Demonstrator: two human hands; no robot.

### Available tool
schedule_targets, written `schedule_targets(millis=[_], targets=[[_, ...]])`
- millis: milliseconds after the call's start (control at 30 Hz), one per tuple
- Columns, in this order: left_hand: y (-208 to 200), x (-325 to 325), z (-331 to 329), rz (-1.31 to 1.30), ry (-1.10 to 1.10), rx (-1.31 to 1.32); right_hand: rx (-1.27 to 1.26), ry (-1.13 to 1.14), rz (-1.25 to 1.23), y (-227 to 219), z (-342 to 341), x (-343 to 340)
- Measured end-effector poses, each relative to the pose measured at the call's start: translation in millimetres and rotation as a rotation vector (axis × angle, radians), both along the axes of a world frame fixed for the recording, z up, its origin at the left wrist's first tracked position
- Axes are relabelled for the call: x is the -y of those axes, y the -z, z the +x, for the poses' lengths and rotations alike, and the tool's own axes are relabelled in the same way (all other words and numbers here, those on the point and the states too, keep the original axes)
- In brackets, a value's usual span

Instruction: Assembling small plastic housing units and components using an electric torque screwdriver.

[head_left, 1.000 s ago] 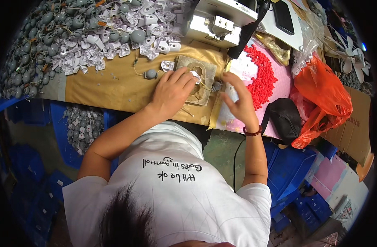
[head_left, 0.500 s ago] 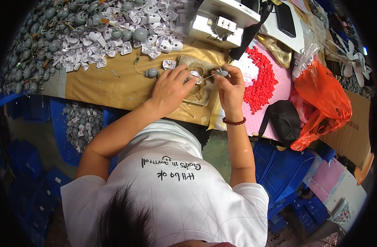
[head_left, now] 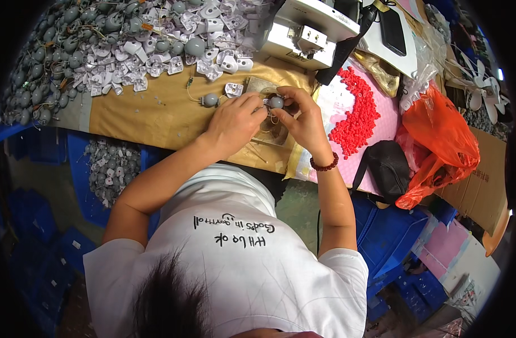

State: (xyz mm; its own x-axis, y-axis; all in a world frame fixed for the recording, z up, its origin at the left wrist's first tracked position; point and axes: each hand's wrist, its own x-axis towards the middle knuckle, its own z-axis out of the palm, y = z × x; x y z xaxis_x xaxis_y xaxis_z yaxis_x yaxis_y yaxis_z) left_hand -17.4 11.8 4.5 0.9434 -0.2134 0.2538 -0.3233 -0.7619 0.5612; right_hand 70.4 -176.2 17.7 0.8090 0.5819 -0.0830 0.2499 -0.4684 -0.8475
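A gray ball (head_left: 276, 102), clamped in right fingers (head_left: 295, 94), could be dropped if its curve slips; the hold of left fingers (head_left: 252, 109) cannot be told.

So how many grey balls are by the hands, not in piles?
2: a grey ball in the right hand, another grey ball on gold cloth beside the left hand. Some may be hidden.

The right hand (head_left: 304, 122) (beaded bracelet (head_left: 325, 164) at the wrist) holds a grey ball (head_left: 276, 102) beside the left hand (head_left: 233, 124).
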Motion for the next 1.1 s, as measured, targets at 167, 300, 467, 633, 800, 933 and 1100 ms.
schedule_targets(millis=[167, 300, 467, 633, 800, 933, 1100], targets=[[-7.8, 9.1, 8.5, -0.035, -0.103, -0.066, 0.266, 0.03, -0.026, -2.3, -3.1, -9.2], [-8.1, 14.0, 16.1, -0.043, -0.14, -0.003, 0.207, 0.061, -0.012, -1.5, -3.2, -9.5], [-7.8, 9.8, 19.2, 0.014, -0.11, -0.024, 0.334, 0.494, 0.309, -0.4, 59.5, 14.3], [-2.9, 11.2, 23.0, 0.01, -0.098, -0.015, -0.057, 0.455, 0.489, 5.5, 147.5, 29.9], [0.4, 10.1, 23.1, -0.033, -0.113, 0.006, 0.239, 0.629, 0.48, 5.9, 142.6, 18.4], [-0.1, 9.0, 23.4, -0.072, -0.108, -0.013, 0.543, 0.63, 0.662, -63.8, 105.9, 3.2], [-0.6, 6.1, 24.4, -0.131, -0.092, 0.002, 0.347, 0.273, 0.985, -123.0, 96.7, -36.7]])
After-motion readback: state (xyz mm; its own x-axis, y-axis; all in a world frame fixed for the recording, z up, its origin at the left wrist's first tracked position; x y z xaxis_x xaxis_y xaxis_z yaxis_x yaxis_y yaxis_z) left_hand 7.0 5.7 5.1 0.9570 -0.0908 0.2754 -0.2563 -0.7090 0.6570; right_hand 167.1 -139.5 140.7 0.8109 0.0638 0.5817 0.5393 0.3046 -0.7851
